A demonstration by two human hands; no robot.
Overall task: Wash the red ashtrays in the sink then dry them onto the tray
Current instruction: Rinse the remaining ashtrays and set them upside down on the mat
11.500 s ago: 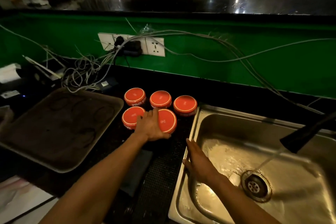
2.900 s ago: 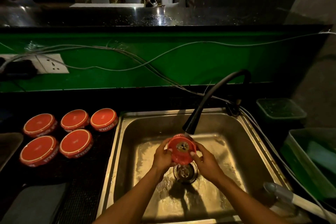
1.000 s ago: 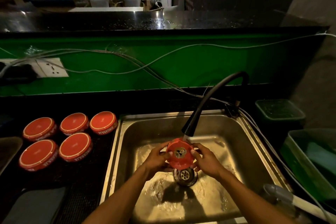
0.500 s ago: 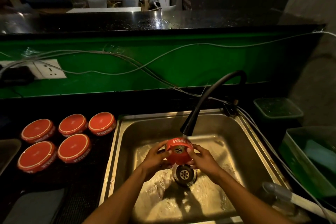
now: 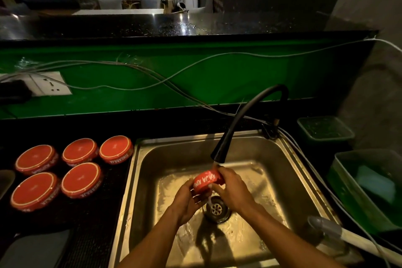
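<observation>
Both hands, left [image 5: 188, 202] & right [image 5: 233, 189], grip ashtray [image 5: 206, 181] over steel sink [image 5: 152, 159] (dark counter [image 5: 93, 220], green backsplash [image 5: 217, 76]).

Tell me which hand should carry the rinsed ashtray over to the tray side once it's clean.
Left, probably. The left hand and right hand both hold the round red ashtray under the black tap, but the dark tray's corner shows at the left edge, past the five red ashtrays on the counter.

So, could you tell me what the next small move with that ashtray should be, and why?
Probably keep turning the ashtray under the faucet stream: both hands, left and right, grip it by the rim, side up.
</observation>
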